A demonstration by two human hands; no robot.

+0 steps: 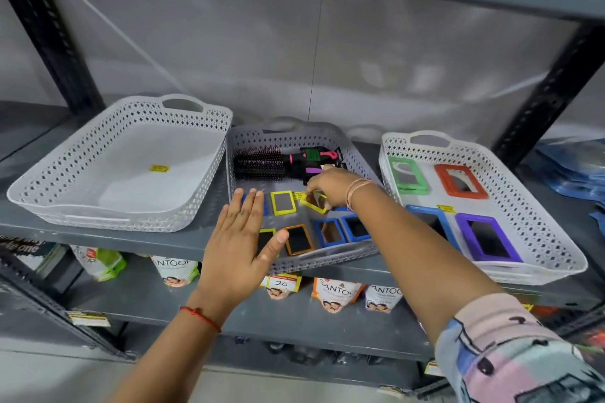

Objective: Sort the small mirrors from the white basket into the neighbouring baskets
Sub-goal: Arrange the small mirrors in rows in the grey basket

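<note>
The right hand (pixel 322 185) is pinching a tilted yellow-framed mirror (pixel 314 203) to lift it from the middle basket (pixel 327 136), where the other small mirrors lie, while the left hand (pixel 239 239) is hovering, fingers together and flat, apparently steadying it

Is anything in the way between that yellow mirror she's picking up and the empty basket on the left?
Partly. Her right hand grips the yellow mirror in the middle basket. Her open left hand hovers over that basket's left side, on the way to the empty left basket. Otherwise only the basket walls.
</note>
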